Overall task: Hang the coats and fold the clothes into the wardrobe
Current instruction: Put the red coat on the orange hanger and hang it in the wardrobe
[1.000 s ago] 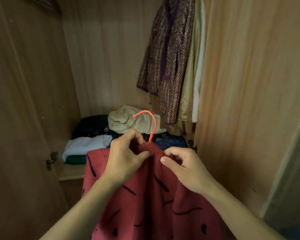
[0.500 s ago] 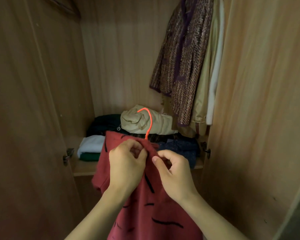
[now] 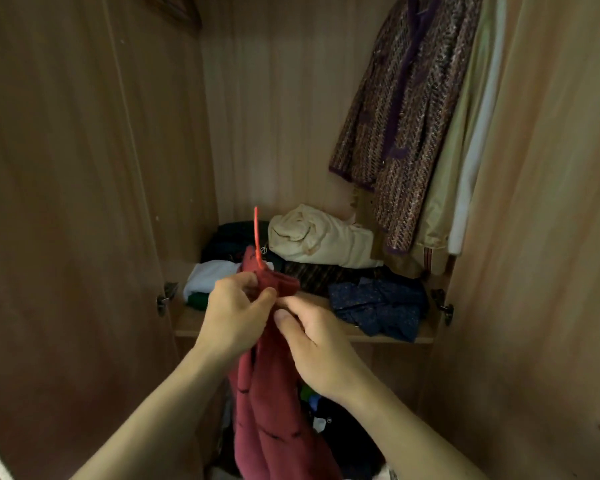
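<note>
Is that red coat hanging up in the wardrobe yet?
Not yet. The red coat is on an orange hanger, but both hands grip it below the hung coats.

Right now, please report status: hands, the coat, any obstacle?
Left hand and right hand both pinch the red coat at its collar. Orange hanger hook sticks up, not yet hung. Tweed jacket already hangs at right; nothing blocks the way.

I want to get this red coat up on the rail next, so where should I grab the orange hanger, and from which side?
Grip the orange hanger low on its neck, just above the red coat collar, probably coming from the right with the right hand. The hook stands upright and bare there, seen edge-on, while the left hand already pinches the collar below it.
</note>
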Demonstrator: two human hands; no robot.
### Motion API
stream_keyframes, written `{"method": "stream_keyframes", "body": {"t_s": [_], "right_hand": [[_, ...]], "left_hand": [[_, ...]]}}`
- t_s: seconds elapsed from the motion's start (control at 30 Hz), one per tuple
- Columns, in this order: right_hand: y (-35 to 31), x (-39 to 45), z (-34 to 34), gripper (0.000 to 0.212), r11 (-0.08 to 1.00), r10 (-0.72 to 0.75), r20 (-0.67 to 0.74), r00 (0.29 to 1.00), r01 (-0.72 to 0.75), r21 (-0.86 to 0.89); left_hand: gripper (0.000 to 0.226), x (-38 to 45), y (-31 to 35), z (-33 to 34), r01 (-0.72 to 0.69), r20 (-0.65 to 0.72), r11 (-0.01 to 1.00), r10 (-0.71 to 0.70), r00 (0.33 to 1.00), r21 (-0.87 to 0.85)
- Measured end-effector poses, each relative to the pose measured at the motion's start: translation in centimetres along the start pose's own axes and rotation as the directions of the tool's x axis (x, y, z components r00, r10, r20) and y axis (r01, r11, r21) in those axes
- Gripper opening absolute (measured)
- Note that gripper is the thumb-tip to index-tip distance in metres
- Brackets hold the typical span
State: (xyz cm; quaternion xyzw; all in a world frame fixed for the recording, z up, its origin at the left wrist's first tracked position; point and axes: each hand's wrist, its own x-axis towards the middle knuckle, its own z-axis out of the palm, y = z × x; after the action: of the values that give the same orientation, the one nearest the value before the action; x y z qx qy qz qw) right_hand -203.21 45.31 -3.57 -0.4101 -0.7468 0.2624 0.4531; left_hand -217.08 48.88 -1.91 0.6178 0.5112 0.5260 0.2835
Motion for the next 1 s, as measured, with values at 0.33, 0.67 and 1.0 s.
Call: {"method": "stream_keyframes", "body": {"t_s": [0.33, 0.67, 1.0], "right_hand": [[5.2, 4.9, -2.3, 0.032, 0.943, -0.208, -0.279, 0.937, 0.117, -0.311], [6.2, 9.1, -1.8, 0.031, 0.784, -0.241, 0.025, 0.97, 0.21, -0.584], [5.4, 8.3, -3.0, 0.039, 0.884, -0.31, -0.274, 0.91, 0.17, -0.435]], "left_hand": [[0.028, 4.5, -2.0, -5.1, 0.007, 0.115, 0.993, -0.02, 0.993, 0.115], [0.025, 6.3, -0.7, -7.7, -0.368, 0.349, 0.861, 0.244, 0.905, 0.352], [0.021, 6.3, 0.2, -6.4, -0.493, 0.186, 0.776, 0.458, 0.869, 0.393]]}}
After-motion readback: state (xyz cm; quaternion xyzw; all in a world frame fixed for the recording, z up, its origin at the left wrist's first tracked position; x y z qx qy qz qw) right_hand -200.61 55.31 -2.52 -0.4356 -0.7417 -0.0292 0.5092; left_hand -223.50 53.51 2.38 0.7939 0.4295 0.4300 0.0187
